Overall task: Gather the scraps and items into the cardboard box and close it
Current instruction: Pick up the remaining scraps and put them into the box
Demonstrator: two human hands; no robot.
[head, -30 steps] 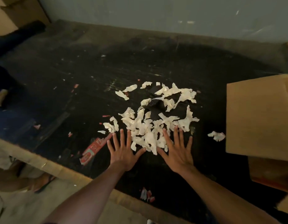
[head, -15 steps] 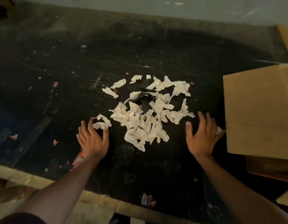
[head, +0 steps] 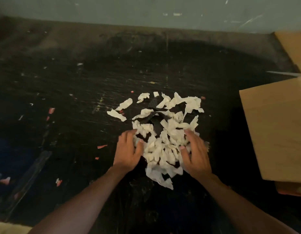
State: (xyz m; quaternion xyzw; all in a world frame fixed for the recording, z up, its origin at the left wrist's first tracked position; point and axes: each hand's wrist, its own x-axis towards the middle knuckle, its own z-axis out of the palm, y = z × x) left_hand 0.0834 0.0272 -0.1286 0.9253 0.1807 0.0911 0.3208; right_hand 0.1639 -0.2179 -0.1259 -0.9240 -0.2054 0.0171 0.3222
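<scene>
A heap of white paper scraps point(head: 165, 142), mixed with a few black pieces, lies on the dark worn tabletop point(head: 78, 98). My left hand point(head: 129, 150) presses against the heap's left side and my right hand point(head: 195, 154) against its right side, fingers curled into the scraps, cupping the pile between them. Two loose white strips point(head: 121, 109) lie apart at the heap's upper left. The cardboard box point(head: 278, 129) stands at the right edge, a flap facing me; its inside is hidden.
Small red and white bits point(head: 100, 146) dot the table's left half. A grey wall point(head: 146, 10) runs along the far edge. Another cardboard piece point(head: 293, 46) leans at the far right. The table's near edge point(head: 9, 228) shows at lower left.
Both hands were spread wide apart on either side of the scraps; they have swept inward and now squeeze the scraps into a tighter heap.
</scene>
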